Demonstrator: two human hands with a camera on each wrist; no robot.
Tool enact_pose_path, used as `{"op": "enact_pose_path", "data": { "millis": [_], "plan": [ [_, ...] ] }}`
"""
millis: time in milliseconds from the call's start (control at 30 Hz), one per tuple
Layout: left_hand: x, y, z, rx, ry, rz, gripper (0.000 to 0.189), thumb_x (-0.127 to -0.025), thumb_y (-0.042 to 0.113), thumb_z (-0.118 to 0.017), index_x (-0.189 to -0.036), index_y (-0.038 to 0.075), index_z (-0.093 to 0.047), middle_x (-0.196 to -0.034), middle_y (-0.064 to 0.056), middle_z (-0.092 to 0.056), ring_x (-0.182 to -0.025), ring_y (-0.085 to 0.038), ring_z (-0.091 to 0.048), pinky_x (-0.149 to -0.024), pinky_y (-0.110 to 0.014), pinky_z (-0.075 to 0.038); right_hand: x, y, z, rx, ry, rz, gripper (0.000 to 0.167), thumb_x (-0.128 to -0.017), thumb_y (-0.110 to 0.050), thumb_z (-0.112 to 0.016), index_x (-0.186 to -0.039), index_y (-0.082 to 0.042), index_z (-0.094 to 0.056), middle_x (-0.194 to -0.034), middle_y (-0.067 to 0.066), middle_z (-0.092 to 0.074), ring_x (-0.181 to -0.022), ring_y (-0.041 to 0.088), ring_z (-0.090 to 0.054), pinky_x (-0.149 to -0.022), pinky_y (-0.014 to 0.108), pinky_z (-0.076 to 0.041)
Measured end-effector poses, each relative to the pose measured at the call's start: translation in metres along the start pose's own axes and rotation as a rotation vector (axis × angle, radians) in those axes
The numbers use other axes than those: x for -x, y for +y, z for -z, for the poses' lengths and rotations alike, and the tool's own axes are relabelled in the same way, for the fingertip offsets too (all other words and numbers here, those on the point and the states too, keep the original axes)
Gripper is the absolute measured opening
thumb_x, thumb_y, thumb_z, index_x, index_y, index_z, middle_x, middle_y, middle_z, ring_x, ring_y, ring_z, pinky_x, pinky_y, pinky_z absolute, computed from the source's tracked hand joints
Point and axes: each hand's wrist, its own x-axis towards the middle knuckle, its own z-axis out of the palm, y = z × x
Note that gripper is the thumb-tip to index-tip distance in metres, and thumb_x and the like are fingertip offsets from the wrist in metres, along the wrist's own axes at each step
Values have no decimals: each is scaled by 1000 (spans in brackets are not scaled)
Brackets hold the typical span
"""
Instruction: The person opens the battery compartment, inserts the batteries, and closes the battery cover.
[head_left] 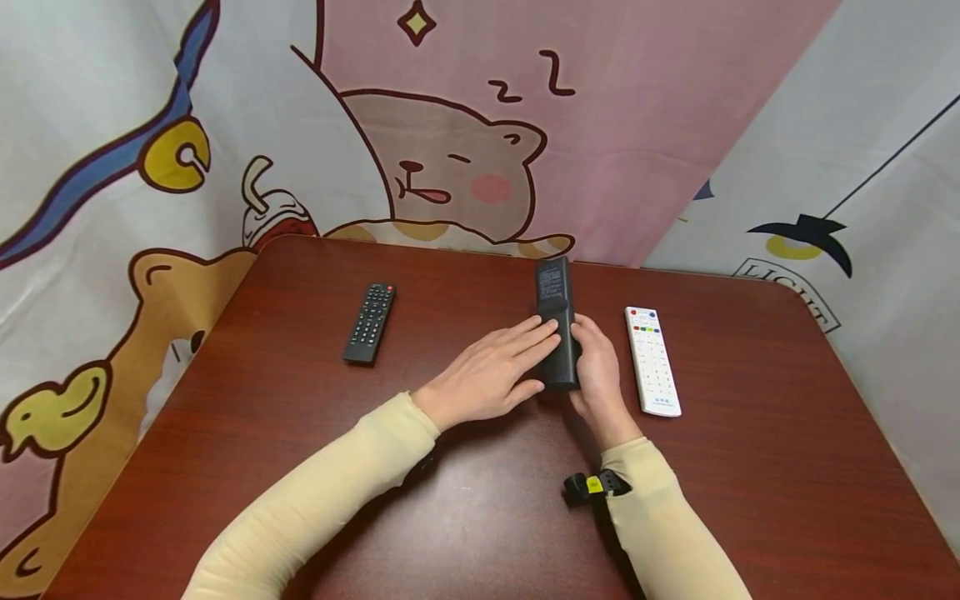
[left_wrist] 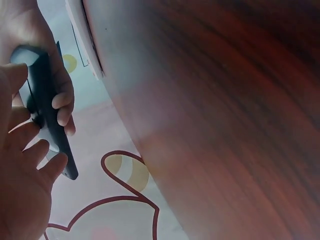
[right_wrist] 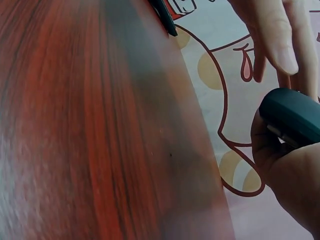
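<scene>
A black remote control (head_left: 555, 333) is held above the table with its back up, a printed label at its far end. My right hand (head_left: 598, 362) grips it from the right side, fingers curled round its underside. My left hand (head_left: 495, 367) lies over it from the left, fingers straight, fingertips on the back cover. In the left wrist view the same remote (left_wrist: 47, 105) shows side-on between the two hands. The right wrist view shows its near end (right_wrist: 287, 112) in the right hand, with the left fingers close above.
A smaller black remote (head_left: 370, 323) lies buttons up on the left of the brown table (head_left: 465, 517). A white remote (head_left: 652, 361) lies buttons up, just right of the right hand. A cartoon-printed curtain (head_left: 465, 167) hangs along the table's far edge.
</scene>
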Motion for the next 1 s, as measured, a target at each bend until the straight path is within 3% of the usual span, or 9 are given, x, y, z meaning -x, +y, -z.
{"op": "enact_pose_path", "data": {
  "millis": [133, 400, 800, 1000],
  "plan": [
    [2, -4, 0, -19, 6, 10, 65, -106, 36, -58, -161, 10, -36, -169, -6, -30, -157, -22, -23, -124, -41, -27, 1, -2, 5, 27, -9, -8, 42, -111, -17, -28, -145, 0, -46, -110, 4, -63, -89, 12, -67, -74, 26, -57],
    [8, -16, 3, -32, 31, 52, 64, -105, 37, -58, -160, 9, -38, -168, -9, -31, -155, -27, -29, -120, -47, -33, 1, -9, 17, 91, -21, -40, 43, -111, -19, -28, -149, -2, -42, -122, 11, -60, -103, 21, -70, -84, 33, -59],
    [20, -32, 10, -74, 65, 101, 62, -105, 37, -59, -156, 6, -44, -164, -14, -37, -149, -32, -38, -120, -47, -33, 7, -22, 29, 180, -18, -60, 44, -112, -22, -31, -150, -3, -40, -133, 18, -54, -102, 17, -70, -85, 33, -59],
    [24, -40, 13, -103, 70, 146, 60, -105, 38, -59, -155, 7, -46, -162, -15, -40, -147, -33, -41, -119, -47, -34, 8, -29, 38, 229, -5, -39, 43, -112, -25, -35, -148, -3, -43, -128, 15, -55, -96, 14, -71, -78, 29, -59]
  ]
}}
